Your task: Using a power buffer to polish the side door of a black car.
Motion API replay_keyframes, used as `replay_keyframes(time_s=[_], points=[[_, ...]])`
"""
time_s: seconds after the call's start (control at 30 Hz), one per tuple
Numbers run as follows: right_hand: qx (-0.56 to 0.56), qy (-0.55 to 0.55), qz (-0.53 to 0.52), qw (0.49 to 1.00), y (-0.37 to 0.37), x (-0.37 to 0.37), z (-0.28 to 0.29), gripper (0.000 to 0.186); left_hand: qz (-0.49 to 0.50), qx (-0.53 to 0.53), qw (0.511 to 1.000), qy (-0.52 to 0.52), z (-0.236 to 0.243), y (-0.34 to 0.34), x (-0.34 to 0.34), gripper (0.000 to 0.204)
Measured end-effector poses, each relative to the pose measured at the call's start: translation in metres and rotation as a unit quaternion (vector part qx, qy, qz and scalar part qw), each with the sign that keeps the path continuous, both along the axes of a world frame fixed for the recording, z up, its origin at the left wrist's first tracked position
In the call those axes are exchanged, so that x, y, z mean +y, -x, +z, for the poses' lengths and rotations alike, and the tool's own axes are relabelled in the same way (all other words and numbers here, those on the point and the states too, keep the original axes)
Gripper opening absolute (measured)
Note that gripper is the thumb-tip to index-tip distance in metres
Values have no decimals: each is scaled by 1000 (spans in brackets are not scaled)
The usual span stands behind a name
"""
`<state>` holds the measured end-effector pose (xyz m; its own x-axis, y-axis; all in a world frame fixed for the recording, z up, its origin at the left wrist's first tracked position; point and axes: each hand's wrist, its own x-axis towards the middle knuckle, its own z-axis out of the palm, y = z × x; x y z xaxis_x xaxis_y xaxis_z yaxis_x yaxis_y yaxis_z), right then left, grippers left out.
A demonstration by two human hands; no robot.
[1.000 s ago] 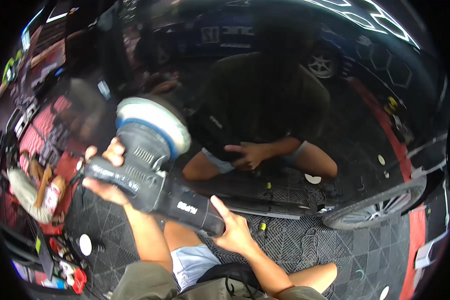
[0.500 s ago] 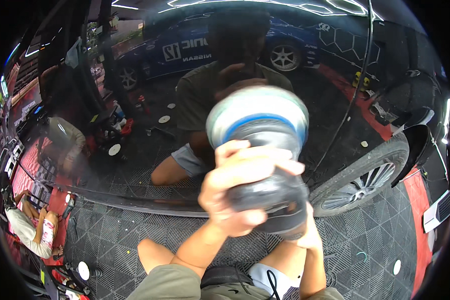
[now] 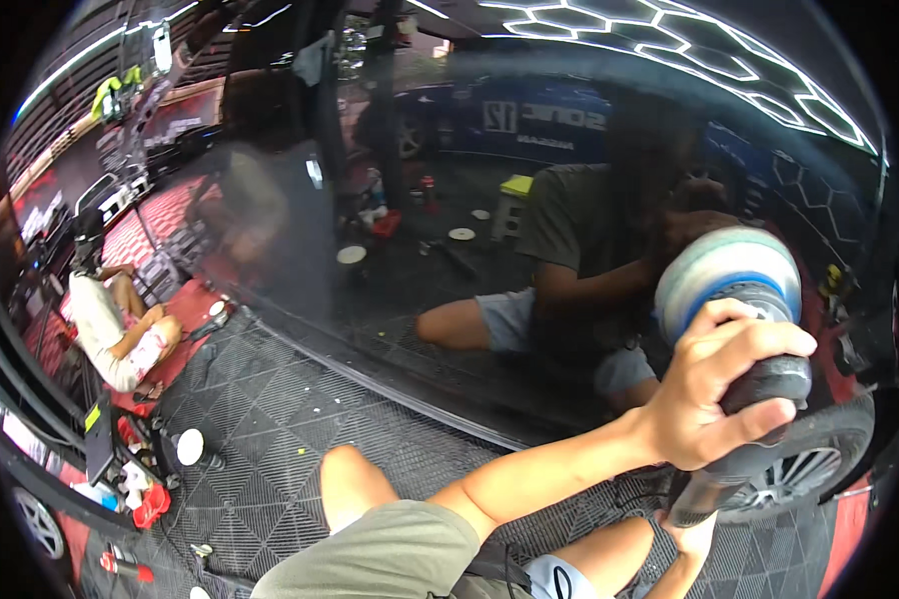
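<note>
A polisher [image 3: 775,383] with a thick whitish round pad [image 3: 726,272] and a blue ring behind it is up against the glossy black car panel [image 3: 390,317]. My left hand [image 3: 704,384] wraps around the polisher's head just behind the pad, fingers over the top and thumb below. Lower down, my right hand [image 3: 697,539] is closed around the rear grip, partly hidden beneath the tool. The pad's face is turned to the panel, so its contact cannot be seen directly. Close by on the right is the car's wheel [image 3: 794,474].
Along the floor runs the car's lower sill [image 3: 400,391]. Another person [image 3: 105,324] sits low at the far left. Near them stand a black cart [image 3: 110,449] with red and white items and a white round disc [image 3: 192,447]. A red bottle [image 3: 127,567] lies at lower left.
The polisher has moved right along the panel, nearer the wheel, with both hands still on it. My view has swung left and tilted, showing more of the seated person and cart.
</note>
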<state>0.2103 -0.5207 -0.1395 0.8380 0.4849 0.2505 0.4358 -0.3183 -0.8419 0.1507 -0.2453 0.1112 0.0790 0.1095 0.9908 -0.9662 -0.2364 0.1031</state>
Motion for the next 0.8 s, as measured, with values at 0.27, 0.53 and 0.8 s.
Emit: replay_keyframes(time_s=[0.27,0.53,0.8], points=[[-99,-101,124,982,67,183,55,117,-131,1,989,69,-8,66,129,49],[-114,-119,243,956,109,303,113,99,36,-20,994,101,-4,126,258,58],[-202,-169,259,929,92,291,98,94,-54,-36,990,124,-2,111,246,55]])
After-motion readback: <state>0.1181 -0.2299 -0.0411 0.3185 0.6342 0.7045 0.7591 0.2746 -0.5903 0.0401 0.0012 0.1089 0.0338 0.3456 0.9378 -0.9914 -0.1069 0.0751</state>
